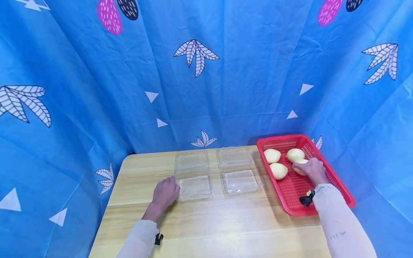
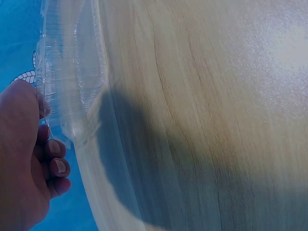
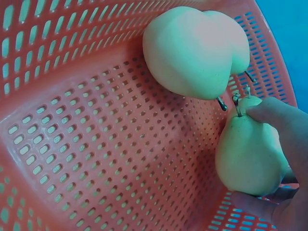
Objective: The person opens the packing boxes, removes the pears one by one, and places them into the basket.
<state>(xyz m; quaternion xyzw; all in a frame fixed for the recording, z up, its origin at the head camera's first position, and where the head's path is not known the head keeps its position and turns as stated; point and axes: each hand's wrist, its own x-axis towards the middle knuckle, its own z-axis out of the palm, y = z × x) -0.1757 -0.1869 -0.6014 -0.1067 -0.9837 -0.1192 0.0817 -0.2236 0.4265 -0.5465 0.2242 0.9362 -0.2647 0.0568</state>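
Note:
My right hand (image 1: 313,170) is inside the red plastic basket (image 1: 337,179), gripping a pale yellow pear (image 3: 250,149) between thumb and fingers. Beside that pear lie other pears (image 3: 187,53), with dark stems showing in the right wrist view. My left hand (image 1: 166,191) is at the left edge of a clear plastic clamshell box (image 1: 195,187). In the left wrist view, its thumb and forefinger pinch the rim of the box, while the other fingers (image 2: 57,166) curl below. The box lies unfolded on the table, and the pinching fingertips are partly hidden.
A second clear clamshell box (image 1: 240,181) lies unfolded to the right, between the first box and the basket. Both rest on a light wooden table (image 1: 226,229). A blue patterned curtain (image 1: 206,100) hangs behind the table and along both sides.

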